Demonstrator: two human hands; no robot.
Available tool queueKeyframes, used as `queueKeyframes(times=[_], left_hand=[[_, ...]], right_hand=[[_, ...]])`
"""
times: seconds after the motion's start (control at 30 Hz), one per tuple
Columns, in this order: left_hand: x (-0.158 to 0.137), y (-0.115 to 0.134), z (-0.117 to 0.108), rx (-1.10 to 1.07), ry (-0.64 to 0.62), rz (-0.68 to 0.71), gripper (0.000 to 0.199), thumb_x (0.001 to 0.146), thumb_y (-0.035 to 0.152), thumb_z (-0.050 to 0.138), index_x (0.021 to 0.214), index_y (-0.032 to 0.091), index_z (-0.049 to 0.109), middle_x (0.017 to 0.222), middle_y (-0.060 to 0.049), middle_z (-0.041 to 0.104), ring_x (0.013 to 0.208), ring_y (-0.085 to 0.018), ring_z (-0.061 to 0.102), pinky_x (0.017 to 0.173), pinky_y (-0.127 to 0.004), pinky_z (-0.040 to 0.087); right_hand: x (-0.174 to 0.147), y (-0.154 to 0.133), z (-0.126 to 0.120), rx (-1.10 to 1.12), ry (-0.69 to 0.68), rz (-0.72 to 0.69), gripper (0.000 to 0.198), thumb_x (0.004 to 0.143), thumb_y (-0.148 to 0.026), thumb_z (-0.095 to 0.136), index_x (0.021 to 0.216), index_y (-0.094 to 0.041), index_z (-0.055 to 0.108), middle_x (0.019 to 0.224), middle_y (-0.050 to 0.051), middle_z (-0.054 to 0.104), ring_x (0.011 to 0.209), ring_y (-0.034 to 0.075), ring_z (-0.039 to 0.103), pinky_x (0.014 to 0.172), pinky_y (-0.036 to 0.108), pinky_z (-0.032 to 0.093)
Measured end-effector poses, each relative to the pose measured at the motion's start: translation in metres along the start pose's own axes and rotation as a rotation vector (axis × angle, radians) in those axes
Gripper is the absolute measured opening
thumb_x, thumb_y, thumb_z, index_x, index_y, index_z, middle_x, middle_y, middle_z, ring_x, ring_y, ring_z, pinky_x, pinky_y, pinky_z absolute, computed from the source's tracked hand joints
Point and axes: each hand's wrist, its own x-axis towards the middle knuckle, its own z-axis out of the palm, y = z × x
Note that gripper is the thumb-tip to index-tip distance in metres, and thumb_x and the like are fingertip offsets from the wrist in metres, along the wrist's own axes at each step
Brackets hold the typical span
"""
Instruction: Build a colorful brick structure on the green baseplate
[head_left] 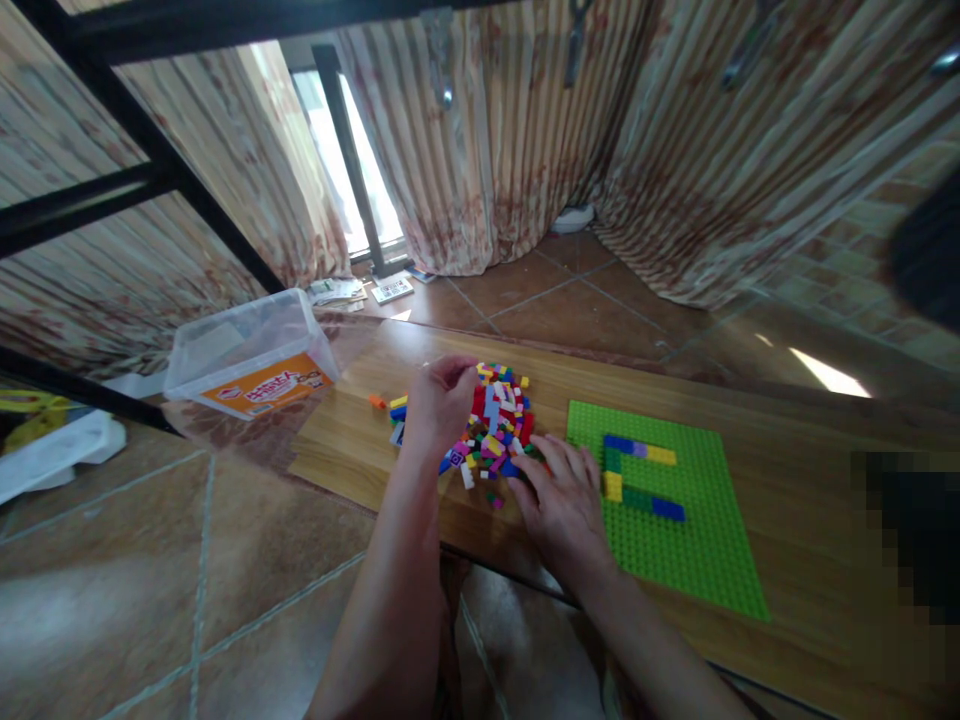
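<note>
A heap of small toy building bricks (493,412) in many colours lies on the wooden table. My left hand (442,395) is over the heap's left side, its thumb and fingers pinched together; what is between them, if anything, is too small to make out. At the heap's right edge rests my right hand (564,495), fingers apart and curved, the tips touching or just above bricks near a blue one. To its right lies a green baseplate (675,570). Blue, purple, yellow and green bricks (637,500) on it form a shape with three sides.
A clear plastic box (251,345) with an orange label stands beyond the table's left end. Black metal bars (225,235) cross the upper left. Striped curtains (495,150) hang behind, above a tiled floor (570,290). Papers (337,291) lie near the window.
</note>
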Motion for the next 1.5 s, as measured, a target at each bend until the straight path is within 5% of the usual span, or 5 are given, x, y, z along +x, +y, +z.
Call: queueKeyframes(times=[0.57, 0.73, 0.9, 1.23, 1.5], left_hand=[[0.001, -0.012, -0.002, 0.096, -0.074, 0.037, 0.018, 0.075, 0.025, 0.061, 0.085, 0.016, 0.073, 0.075, -0.001, 0.07, 0.069, -0.014, 0.06, 0.063, -0.023, 0.046], [-0.008, 0.001, -0.004, 0.12, -0.505, 0.017, 0.021, 0.082, 0.034, 0.06, 0.082, 0.015, 0.07, 0.073, -0.001, 0.066, 0.067, -0.012, 0.055, 0.06, -0.021, 0.042], [-0.021, 0.016, 0.004, 0.081, -0.877, -0.084, 0.023, 0.079, 0.037, 0.066, 0.076, 0.014, 0.068, 0.062, 0.001, 0.059, 0.057, -0.01, 0.05, 0.053, -0.02, 0.038], [-0.024, 0.01, 0.016, 0.014, -0.839, -0.168, 0.012, 0.074, 0.025, 0.07, 0.077, 0.014, 0.071, 0.069, -0.002, 0.067, 0.061, -0.01, 0.056, 0.056, -0.02, 0.041], [-0.026, 0.021, 0.016, -0.018, -0.909, -0.152, 0.012, 0.076, 0.025, 0.069, 0.078, 0.013, 0.069, 0.071, -0.003, 0.068, 0.061, -0.01, 0.057, 0.056, -0.019, 0.042]], right_hand=[[0.002, 0.002, 0.002, 0.071, 0.015, -0.013, 0.022, 0.09, -0.03, 0.057, 0.106, -0.017, 0.066, 0.134, 0.015, 0.055, 0.128, 0.032, 0.044, 0.106, 0.054, 0.035], [0.009, 0.01, -0.007, 0.141, 0.152, -0.045, 0.023, 0.092, -0.03, 0.055, 0.109, -0.017, 0.062, 0.136, 0.014, 0.054, 0.129, 0.03, 0.043, 0.107, 0.052, 0.037], [0.015, 0.015, -0.023, 0.27, 0.171, 0.024, 0.021, 0.092, -0.032, 0.056, 0.109, -0.02, 0.063, 0.108, 0.009, 0.068, 0.105, 0.024, 0.059, 0.095, 0.043, 0.046], [0.021, 0.016, -0.028, 1.018, 0.101, 0.413, 0.015, 0.081, -0.031, 0.067, 0.092, -0.02, 0.068, 0.08, 0.0, 0.069, 0.075, 0.014, 0.063, 0.072, 0.028, 0.051], [0.025, 0.018, -0.038, 1.317, 0.034, 0.575, 0.018, 0.07, -0.034, 0.076, 0.078, -0.019, 0.072, 0.067, 0.0, 0.071, 0.062, 0.013, 0.062, 0.062, 0.026, 0.051]])
